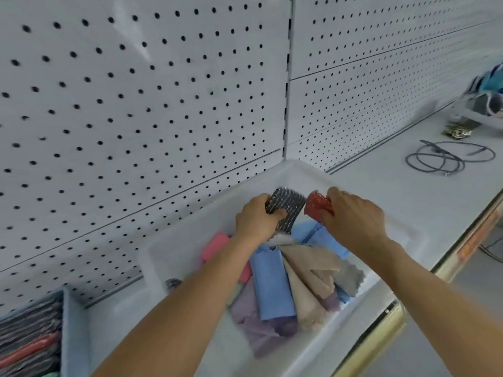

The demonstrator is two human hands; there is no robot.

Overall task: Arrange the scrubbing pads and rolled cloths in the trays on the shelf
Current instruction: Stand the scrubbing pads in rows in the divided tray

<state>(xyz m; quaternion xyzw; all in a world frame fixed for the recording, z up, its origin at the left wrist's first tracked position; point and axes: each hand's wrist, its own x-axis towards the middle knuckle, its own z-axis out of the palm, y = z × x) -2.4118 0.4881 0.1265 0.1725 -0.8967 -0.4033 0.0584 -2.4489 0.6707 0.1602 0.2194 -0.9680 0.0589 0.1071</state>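
A white tray (304, 172) stands on the shelf against the pegboard. Over its far half my left hand (255, 217) grips a dark grey scrubbing pad (288, 206), thumb across its front. Beside it my right hand (353, 213) holds a red scrubbing pad (317, 205). Below the hands the tray holds a loose heap of cloths: a blue rolled cloth (272, 287), a beige cloth (313, 270), a pink rolled cloth (215, 246), purple cloths (258, 319) and more blue ones (324, 238). Another dark pad (172, 282) peeks out by my left forearm.
A second tray (73, 330) at the lower left holds stacked grey and red pads. A coiled grey cable (446, 157) lies on the white shelf (408, 197) to the right, with a bunch of keys (457, 133) and a further bin (487, 104) behind it. Pegboard (136, 104) backs the shelf.
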